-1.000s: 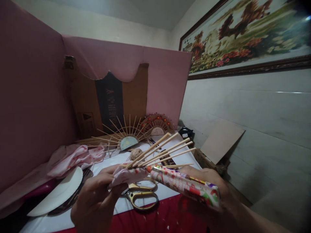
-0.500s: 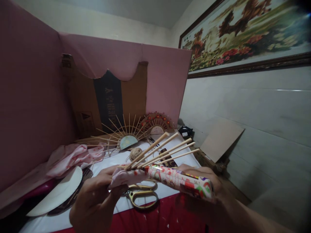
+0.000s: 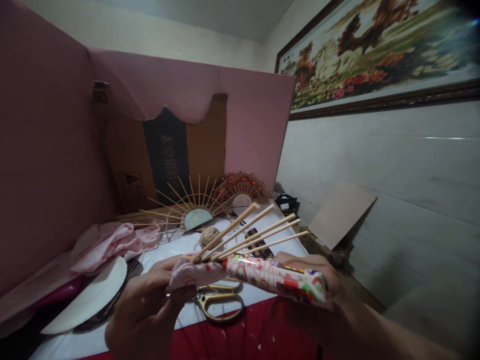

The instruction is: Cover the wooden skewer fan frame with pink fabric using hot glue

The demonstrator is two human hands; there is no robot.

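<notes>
My left hand (image 3: 146,305) pinches a cloth-covered piece (image 3: 198,275), pale pink with red spots, from which several thin wooden sticks (image 3: 243,232) fan out forward and right. Wrapped in my right hand (image 3: 318,272) is a hot glue gun (image 3: 277,277) with a colourful printed body. Its orange-red tip meets or nearly meets the cloth edge at the base of the sticks; the exact contact is not clear. Below the cloth piece lie gold-handled scissors (image 3: 221,305), their blades mostly hidden by my left hand.
Behind stand a stick fan with a pale blue half-disc (image 3: 197,218) and a red-beaded fan (image 3: 242,192). A twine ball (image 3: 209,237) rests on the white table sheet. Left are a white half-plate (image 3: 93,300) and spotted pink cloth (image 3: 123,240). Cardboard (image 3: 206,150) leans at the back.
Both hands keep their grips. The glue gun and cloth piece shift only very slightly left, and the whole view moves a little too.
</notes>
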